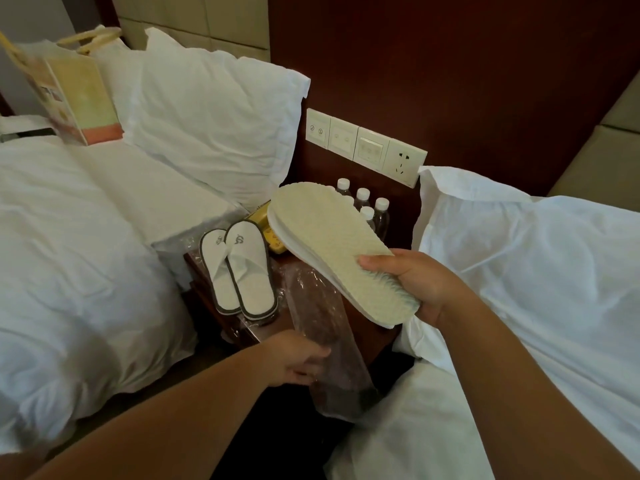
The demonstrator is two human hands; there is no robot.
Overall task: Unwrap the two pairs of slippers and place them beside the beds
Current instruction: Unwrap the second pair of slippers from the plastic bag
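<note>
— Where are the slippers?
— The first pair (329, 244) is in the right hand (415, 285), soles up, above the surface (372, 341) between the left bed (69, 237) and the right bed (536, 271). The grip is closed on the heel end. The second pair (239, 271) lies on the surface.
— And the left hand (298, 358)?
— Its grip pinches the clear wrapper (329, 341).
— Any writing?
— A grey emblem (239, 240) on each lying slipper; I cannot read it.

Two beds (69, 237), four water bottles (363, 198), three switch panels (343, 136), one socket (403, 161), one paper bag (79, 88). Two slippers (239, 271) on the bench (367, 327), two stacked slippers (332, 244) held up. One plastic wrapper (322, 327).
</note>
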